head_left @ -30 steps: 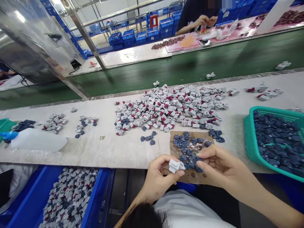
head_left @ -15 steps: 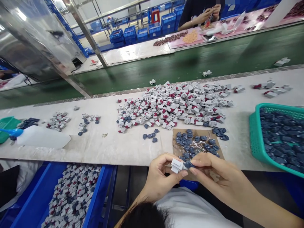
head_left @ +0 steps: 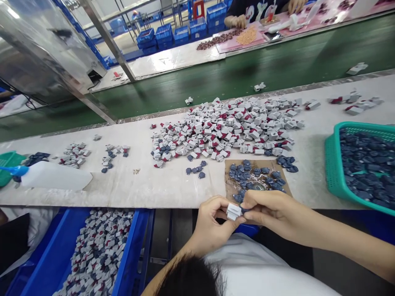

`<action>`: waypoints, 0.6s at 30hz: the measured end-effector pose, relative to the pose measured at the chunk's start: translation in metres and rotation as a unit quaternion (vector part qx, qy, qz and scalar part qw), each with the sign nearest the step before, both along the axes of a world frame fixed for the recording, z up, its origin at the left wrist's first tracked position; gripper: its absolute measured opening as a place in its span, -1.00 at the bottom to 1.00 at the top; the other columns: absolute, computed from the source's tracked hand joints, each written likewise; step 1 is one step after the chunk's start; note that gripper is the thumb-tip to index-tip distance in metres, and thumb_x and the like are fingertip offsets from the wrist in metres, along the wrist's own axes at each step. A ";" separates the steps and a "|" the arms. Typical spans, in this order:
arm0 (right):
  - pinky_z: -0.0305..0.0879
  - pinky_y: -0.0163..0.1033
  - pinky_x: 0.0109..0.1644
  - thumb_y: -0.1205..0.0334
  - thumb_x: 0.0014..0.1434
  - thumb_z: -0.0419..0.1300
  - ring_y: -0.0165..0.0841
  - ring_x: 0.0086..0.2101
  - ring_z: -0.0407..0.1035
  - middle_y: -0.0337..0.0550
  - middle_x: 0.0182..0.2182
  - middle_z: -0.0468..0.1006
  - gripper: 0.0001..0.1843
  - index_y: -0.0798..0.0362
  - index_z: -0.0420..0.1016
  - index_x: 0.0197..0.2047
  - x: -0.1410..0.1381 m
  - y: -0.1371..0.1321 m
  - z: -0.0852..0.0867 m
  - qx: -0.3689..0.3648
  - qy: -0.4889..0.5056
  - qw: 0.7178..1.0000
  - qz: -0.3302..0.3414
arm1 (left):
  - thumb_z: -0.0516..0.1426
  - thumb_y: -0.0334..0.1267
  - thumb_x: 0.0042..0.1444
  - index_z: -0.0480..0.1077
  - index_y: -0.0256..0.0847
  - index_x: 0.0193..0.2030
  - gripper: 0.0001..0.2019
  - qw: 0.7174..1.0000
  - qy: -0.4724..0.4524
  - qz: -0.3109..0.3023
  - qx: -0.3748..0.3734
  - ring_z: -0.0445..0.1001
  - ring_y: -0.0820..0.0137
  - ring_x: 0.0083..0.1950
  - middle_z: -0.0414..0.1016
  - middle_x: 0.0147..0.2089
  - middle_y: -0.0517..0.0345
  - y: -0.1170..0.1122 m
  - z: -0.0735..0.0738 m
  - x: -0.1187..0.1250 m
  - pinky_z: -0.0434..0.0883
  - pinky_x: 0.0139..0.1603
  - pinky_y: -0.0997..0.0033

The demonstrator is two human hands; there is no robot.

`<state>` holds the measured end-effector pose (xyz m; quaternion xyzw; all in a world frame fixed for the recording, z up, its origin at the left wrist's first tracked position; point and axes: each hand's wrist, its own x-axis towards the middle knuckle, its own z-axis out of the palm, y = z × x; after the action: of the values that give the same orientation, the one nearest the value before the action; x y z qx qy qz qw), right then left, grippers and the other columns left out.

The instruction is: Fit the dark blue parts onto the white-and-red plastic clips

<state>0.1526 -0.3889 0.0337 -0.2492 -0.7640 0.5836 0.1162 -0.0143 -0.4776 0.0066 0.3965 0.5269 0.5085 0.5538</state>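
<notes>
My left hand (head_left: 212, 222) pinches a white-grey plastic part (head_left: 233, 212) between thumb and fingers. My right hand (head_left: 271, 211) holds a small dark blue piece (head_left: 245, 210) against that part's right end, its fingers hiding most of the piece. Just beyond my hands lies a cardboard sheet (head_left: 236, 164) scattered with dark blue pieces. Farther on, a large heap of white-grey parts with red marks (head_left: 216, 131) covers the pale work surface (head_left: 138, 185), with a few blue pieces among them.
A teal basket (head_left: 331, 172) of blue pieces stands at right, and a blue bin (head_left: 135, 246) of assembled parts sits below the table edge at left. A white squeeze bottle (head_left: 55, 175) lies left. Beyond a green belt (head_left: 216, 86), a co-worker's hands (head_left: 236, 21) work.
My right hand has moved left from over the cardboard, bringing the blue piece against the white part. My hands are now closer together. The whole scene has shifted upward in view.
</notes>
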 end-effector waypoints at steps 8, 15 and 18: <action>0.13 -0.40 -0.49 -0.10 0.24 0.16 -0.45 -0.53 0.26 -0.25 -0.52 0.43 -0.63 0.07 0.34 -0.29 -0.013 0.010 -0.003 -0.142 0.011 0.989 -0.027 | 0.31 0.06 -0.07 0.34 -0.26 -0.23 -0.55 0.986 -0.135 -0.059 -0.080 0.33 0.54 -0.55 0.35 -0.49 0.26 0.006 -0.007 -0.009 0.39 -0.53 0.53; 0.09 -0.38 -0.55 -0.27 0.26 0.05 -0.48 -0.59 0.14 -0.24 -0.57 0.34 -0.46 0.08 0.42 -0.35 -0.009 0.026 0.003 -0.045 0.012 0.984 -0.171 | 0.24 0.03 -0.04 0.31 -0.23 -0.19 -0.59 0.952 -0.281 -0.056 -0.108 0.19 0.57 -0.67 0.34 -0.59 0.29 0.006 -0.001 -0.011 0.22 -0.74 0.64; 0.14 -0.37 -0.54 -0.35 0.18 0.09 -0.46 -0.56 0.19 -0.21 -0.55 0.36 -0.41 0.07 0.43 -0.41 -0.016 0.026 0.004 -0.026 0.023 0.975 -0.221 | 0.19 -0.01 -0.03 0.24 -0.19 -0.31 -0.68 0.937 -0.319 -0.039 -0.134 0.03 0.60 -0.71 0.26 -0.65 0.33 0.007 -0.003 -0.007 0.07 -0.77 0.66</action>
<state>0.1367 -0.3629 0.0373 -0.4015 -0.6718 0.5684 0.2536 -0.0209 -0.4711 0.0036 0.1555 0.3698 0.5112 0.7601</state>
